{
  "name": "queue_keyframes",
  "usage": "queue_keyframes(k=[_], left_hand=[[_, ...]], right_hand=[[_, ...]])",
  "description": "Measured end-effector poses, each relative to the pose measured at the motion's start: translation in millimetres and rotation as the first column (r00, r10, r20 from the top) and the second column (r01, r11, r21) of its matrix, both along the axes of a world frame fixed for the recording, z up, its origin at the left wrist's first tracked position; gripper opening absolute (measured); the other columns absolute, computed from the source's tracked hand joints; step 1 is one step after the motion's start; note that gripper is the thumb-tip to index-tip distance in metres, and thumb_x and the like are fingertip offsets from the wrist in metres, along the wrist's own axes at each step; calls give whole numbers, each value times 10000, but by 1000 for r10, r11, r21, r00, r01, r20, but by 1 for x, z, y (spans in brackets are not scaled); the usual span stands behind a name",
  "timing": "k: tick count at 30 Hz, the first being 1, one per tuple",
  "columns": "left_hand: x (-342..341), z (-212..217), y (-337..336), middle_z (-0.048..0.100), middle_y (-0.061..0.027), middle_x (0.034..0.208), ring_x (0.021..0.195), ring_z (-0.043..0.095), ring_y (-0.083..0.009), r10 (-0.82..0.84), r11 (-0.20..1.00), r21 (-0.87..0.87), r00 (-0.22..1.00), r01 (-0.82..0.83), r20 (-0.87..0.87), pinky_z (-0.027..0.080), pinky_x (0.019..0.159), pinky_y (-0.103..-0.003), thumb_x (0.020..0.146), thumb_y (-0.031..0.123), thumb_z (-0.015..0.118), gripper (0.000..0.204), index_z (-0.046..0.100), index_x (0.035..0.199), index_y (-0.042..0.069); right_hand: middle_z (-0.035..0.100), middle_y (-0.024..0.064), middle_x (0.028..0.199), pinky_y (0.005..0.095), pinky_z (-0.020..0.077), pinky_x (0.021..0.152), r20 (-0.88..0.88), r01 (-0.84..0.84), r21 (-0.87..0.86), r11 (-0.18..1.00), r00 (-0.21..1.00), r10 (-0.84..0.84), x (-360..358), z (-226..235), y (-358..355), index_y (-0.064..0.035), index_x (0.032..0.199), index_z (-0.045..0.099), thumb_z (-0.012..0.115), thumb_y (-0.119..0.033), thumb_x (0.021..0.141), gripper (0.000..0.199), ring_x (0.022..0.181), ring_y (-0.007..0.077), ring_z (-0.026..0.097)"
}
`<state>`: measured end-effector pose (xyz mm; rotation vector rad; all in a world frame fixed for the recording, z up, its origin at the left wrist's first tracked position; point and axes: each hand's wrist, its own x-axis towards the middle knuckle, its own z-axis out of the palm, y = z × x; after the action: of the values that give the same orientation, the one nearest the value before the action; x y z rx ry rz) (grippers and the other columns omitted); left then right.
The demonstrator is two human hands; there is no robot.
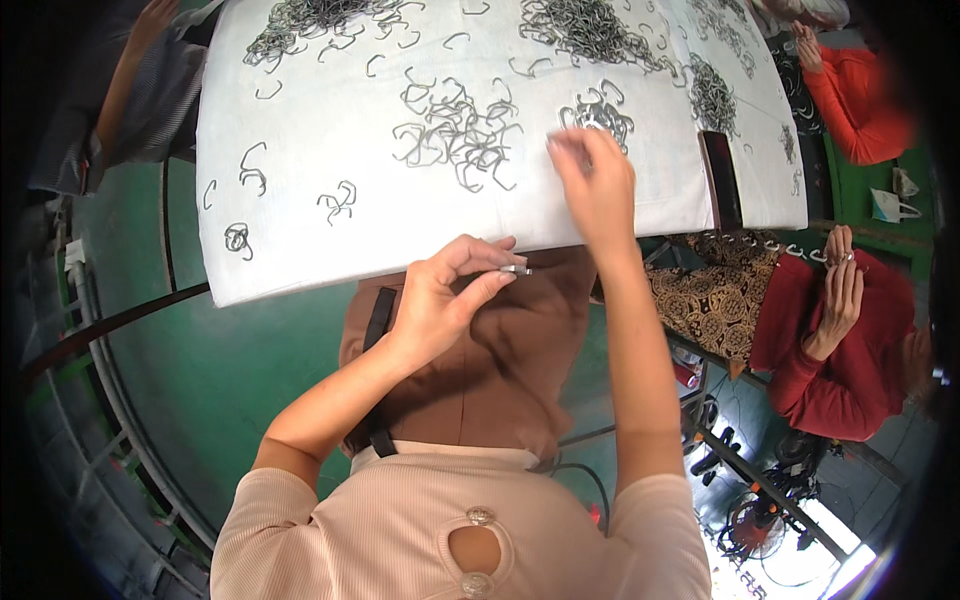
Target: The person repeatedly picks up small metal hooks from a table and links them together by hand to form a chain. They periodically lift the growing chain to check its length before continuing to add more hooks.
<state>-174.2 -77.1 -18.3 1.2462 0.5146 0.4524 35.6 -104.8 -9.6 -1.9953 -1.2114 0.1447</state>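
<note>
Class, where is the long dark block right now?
In the head view, the long dark block lies toward the right of the white table, by its near edge, right of the right hand and just below a pile of metal hooks.

Place: workshop | a long white tabletop (pixel 310 255) is strewn with piles of small bent metal pieces (pixel 585 32) | its sides are lined by several people (pixel 850 385) | green floor (pixel 240 390) is bordered by metal pipes (pixel 128 408)

Bright across the white tabletop (pixel 350 120), dim and bowed toward black edges; blurred at the right hand (pixel 597 185), glaring lower right.
</note>
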Motion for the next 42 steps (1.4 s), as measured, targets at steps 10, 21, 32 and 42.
queue_keyframes(k=[10, 21, 32, 42], left_hand=[[1, -3, -3, 681, -77, 1019, 887, 646, -189, 101, 930, 355, 995, -92, -6, 504, 800, -295, 817, -32, 660, 128, 657, 931, 25], [2, -3, -18, 686, -54, 844, 656, 570, -84, 160, 950, 275, 987, -146, -27, 473, 614, -225, 797, -22, 692, 114, 655, 904, -10], [16, 2, -32, 707, -69, 915, 721, 639, -87, 113, 965, 238, 994, -109, -4, 516, 646, -228, 815, -8, 694, 127, 633, 926, -5], [26, -3, -36, 704, -75, 921, 718, 642, -88, 137, 920, 371, 991, -130, 9, 514, 640, -227, 798, -19, 704, 141, 626, 914, -3]], right_hand=[[672, 185, 998, 402, 509, 857, 240, 107, -714, 692, 966, 98, 38, -2, 143, -13, 1018, 688, 610, -144, 838, 237, 1012, 319, 637], [641, 113, 846, 241, 458, 554, -685, 62, 39, 997, 729, -19, -39, 33, -45, -13, 952, 542, 615, -49, 893, 100, 695, 133, 615], [631, 144, 932, 264, 562, 672, -824, 396, 329, 857, 563, 56, -106, 28, -113, -4, 939, 477, 620, 52, 876, 165, 764, 155, 652], [608, 159, 928, 281, 557, 725, -715, 418, 462, 782, 697, 50, -106, 15, -113, -17, 865, 425, 607, 90, 871, 211, 779, 157, 642]])
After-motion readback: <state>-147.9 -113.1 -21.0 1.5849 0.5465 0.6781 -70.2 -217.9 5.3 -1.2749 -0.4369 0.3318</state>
